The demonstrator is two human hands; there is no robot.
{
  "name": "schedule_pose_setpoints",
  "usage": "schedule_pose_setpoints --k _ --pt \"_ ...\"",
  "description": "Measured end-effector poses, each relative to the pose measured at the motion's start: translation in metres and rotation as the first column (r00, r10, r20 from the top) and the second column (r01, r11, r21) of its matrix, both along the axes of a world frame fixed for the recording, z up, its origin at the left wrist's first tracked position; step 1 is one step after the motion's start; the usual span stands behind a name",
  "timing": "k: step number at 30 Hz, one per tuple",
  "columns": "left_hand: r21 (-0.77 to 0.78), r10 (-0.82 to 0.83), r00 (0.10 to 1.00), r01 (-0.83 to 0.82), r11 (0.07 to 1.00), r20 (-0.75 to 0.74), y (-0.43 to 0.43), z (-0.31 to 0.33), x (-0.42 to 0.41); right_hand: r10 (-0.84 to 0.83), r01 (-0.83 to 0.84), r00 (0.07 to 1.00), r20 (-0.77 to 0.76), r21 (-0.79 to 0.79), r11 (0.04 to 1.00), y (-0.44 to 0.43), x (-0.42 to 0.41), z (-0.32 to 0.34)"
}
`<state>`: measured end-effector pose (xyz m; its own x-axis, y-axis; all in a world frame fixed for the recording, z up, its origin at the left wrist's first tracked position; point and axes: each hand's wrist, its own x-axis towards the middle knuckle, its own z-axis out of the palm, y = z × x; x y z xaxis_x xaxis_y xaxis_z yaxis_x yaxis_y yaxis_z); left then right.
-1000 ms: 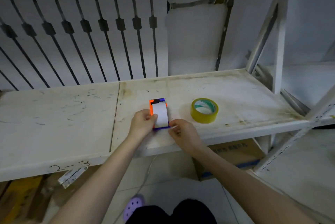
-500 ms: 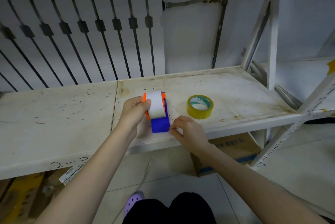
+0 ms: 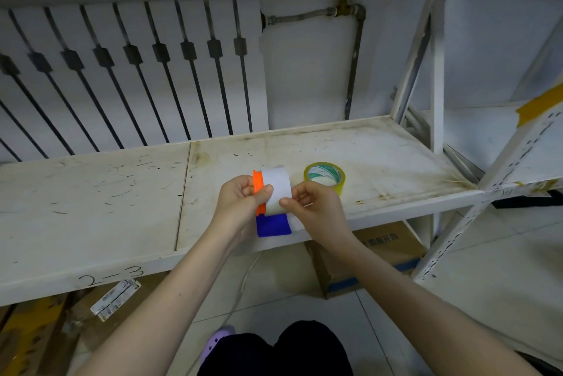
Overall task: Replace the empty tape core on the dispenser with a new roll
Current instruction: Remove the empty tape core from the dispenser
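1. Orange-sided dispenser (image 3: pixel 258 193), its blue handle hanging below, is gripped by the left hand (image 3: pixel 240 205) above the shelf (image 3: pixel 91 223) edge.
2. Right of the dispenser, the right hand (image 3: pixel 316 208) pinches the white empty core (image 3: pixel 276 190); a hard tug could jerk the dispenser loose.
3. Further right, the new roll (image 3: pixel 324 177) lies flat on the shelf.
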<state>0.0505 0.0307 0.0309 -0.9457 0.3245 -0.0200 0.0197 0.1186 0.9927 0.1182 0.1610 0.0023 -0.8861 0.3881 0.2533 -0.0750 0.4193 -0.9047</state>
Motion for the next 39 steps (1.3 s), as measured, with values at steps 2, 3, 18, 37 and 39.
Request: schedule_pose_setpoints --k 2,3,18,37,39 --pt "0.005 0.000 1.000 0.000 1.000 0.006 0.000 -0.001 0.000 0.062 -0.062 0.998 -0.001 -0.089 0.994 0.003 0.000 0.001" --pt "0.024 -0.007 1.000 0.006 1.000 0.026 0.000 0.000 0.000 0.086 -0.085 0.996 0.001 -0.153 0.985 0.005 0.000 0.001" --pt "-0.001 0.173 0.983 -0.173 0.985 0.060 0.022 0.001 0.008 -0.011 0.011 1.000 -0.006 -0.101 0.995 0.009 -0.010 -0.007" --pt "0.018 0.100 0.990 -0.102 0.995 0.100 0.019 0.008 0.007 -0.436 0.425 0.890 0.133 -0.589 0.687 0.117 -0.004 0.012" --pt "0.030 0.088 0.991 -0.092 0.995 0.101 0.021 0.007 0.007 -0.436 0.424 0.893 0.111 -0.535 0.731 0.137 -0.006 0.012"
